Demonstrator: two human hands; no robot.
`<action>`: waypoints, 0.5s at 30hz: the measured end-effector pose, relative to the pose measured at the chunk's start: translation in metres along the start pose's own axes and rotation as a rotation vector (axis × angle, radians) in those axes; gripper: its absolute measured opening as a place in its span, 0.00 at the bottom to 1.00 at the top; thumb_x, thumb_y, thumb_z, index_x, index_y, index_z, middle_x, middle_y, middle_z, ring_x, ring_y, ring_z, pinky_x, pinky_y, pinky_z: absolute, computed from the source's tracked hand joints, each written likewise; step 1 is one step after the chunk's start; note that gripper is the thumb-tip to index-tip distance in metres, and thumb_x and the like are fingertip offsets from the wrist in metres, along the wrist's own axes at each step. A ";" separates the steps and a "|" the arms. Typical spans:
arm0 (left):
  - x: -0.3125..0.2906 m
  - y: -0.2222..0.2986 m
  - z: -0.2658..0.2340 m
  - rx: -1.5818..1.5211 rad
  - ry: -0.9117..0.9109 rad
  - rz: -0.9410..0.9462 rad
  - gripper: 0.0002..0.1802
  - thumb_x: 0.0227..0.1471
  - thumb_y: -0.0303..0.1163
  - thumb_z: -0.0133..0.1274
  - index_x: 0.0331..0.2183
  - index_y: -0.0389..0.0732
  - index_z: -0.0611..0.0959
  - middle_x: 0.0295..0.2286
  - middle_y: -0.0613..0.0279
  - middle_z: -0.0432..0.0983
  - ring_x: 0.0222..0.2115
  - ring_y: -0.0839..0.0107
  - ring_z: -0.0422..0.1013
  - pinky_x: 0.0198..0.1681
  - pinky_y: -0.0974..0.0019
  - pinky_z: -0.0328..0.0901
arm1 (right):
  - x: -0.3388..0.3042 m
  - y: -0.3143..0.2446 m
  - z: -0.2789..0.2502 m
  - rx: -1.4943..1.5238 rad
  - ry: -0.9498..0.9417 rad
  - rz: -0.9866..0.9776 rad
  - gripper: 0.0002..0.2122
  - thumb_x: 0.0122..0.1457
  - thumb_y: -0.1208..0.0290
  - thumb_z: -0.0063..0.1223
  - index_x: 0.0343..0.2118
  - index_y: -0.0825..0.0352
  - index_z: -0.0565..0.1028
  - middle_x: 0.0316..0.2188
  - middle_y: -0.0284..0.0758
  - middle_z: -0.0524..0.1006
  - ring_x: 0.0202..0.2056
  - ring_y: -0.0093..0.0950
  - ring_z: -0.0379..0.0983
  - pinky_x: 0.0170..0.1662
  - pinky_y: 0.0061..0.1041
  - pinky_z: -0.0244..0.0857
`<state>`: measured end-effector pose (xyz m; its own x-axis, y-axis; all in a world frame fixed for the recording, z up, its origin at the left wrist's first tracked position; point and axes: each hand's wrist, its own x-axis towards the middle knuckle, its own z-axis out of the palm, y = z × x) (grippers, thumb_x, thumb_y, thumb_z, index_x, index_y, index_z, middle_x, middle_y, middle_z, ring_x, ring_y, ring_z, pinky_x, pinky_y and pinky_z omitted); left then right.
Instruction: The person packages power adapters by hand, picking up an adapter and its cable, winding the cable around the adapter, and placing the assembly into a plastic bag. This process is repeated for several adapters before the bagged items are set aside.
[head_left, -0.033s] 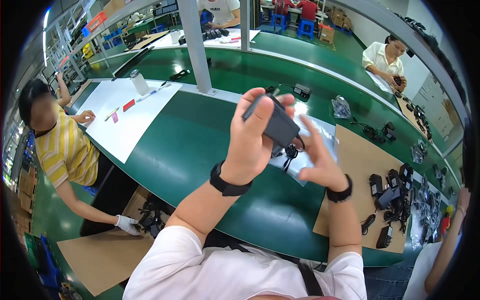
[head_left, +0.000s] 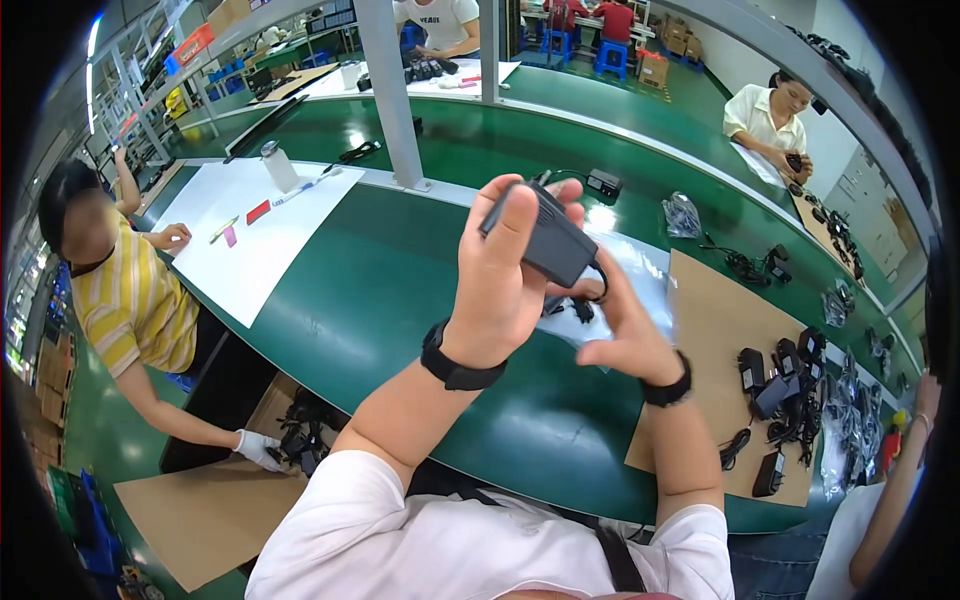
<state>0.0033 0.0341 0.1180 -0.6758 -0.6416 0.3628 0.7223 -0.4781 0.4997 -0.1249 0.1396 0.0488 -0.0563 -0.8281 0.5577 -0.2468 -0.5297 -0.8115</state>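
A black power adapter [head_left: 553,243] is raised above the table in my left hand [head_left: 503,262], with the thumb across its upper end and fingers wrapped behind. From its lower right end a black cable [head_left: 602,281] loops down beside my right hand [head_left: 632,335]. That hand has its thumb apart from its fingers, and the fingertips reach in under the adapter near the cable. They are partly hidden, and no grip shows. Beneath the hands, a black cable bundle [head_left: 582,308] hangs or lies over a clear plastic bag [head_left: 650,265]; which one, I cannot tell.
On brown cardboard [head_left: 690,400] at the right lie several black adapters [head_left: 770,395]; bagged ones [head_left: 850,430] are beside them. A metal post [head_left: 392,100] rises ahead. At the left a co-worker's gloved hand [head_left: 258,450] touches a box of black items. White paper [head_left: 265,235] holds a bottle [head_left: 280,166].
My right hand has moved slightly left, its fingers now closer under the adapter and cable. The adapter has tipped a little in my left hand.
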 end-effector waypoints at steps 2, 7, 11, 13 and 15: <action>0.005 0.001 0.002 0.023 0.061 0.059 0.26 0.47 0.45 0.56 0.40 0.39 0.63 0.39 0.48 0.69 0.36 0.67 0.69 0.42 0.64 0.66 | -0.001 0.003 0.019 0.248 0.162 0.230 0.34 0.49 0.77 0.55 0.57 0.68 0.49 0.33 0.40 0.72 0.35 0.28 0.71 0.40 0.25 0.63; 0.023 0.024 -0.031 -0.076 0.224 0.056 0.35 0.46 0.60 0.48 0.38 0.35 0.66 0.38 0.44 0.69 0.34 0.67 0.68 0.40 0.67 0.67 | -0.001 0.009 -0.006 0.290 0.441 0.365 0.14 0.55 0.73 0.47 0.44 0.71 0.64 0.22 0.35 0.71 0.23 0.25 0.70 0.29 0.22 0.64; 0.034 0.009 -0.059 0.018 0.128 -0.033 0.34 0.46 0.58 0.49 0.36 0.34 0.67 0.38 0.43 0.69 0.32 0.68 0.69 0.38 0.69 0.66 | 0.002 0.010 -0.005 0.443 0.494 0.480 0.11 0.59 0.63 0.44 0.35 0.68 0.66 0.17 0.31 0.66 0.18 0.22 0.63 0.22 0.18 0.57; 0.029 -0.007 -0.066 0.225 -0.027 -0.158 0.24 0.50 0.46 0.52 0.37 0.33 0.70 0.37 0.48 0.72 0.30 0.71 0.69 0.34 0.70 0.65 | 0.002 0.019 -0.014 0.454 0.621 0.515 0.11 0.61 0.62 0.42 0.33 0.67 0.65 0.16 0.30 0.65 0.17 0.20 0.61 0.20 0.16 0.55; 0.013 -0.026 -0.069 0.385 -0.059 -0.359 0.16 0.50 0.36 0.54 0.37 0.34 0.74 0.35 0.58 0.74 0.29 0.76 0.69 0.33 0.72 0.66 | 0.003 0.026 -0.020 0.473 0.675 0.524 0.12 0.61 0.60 0.41 0.33 0.66 0.65 0.16 0.29 0.65 0.18 0.19 0.60 0.19 0.16 0.55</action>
<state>-0.0139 -0.0032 0.0552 -0.8859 -0.4377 0.1536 0.3448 -0.3998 0.8493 -0.1512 0.1265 0.0328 -0.6270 -0.7784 -0.0308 0.3730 -0.2652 -0.8891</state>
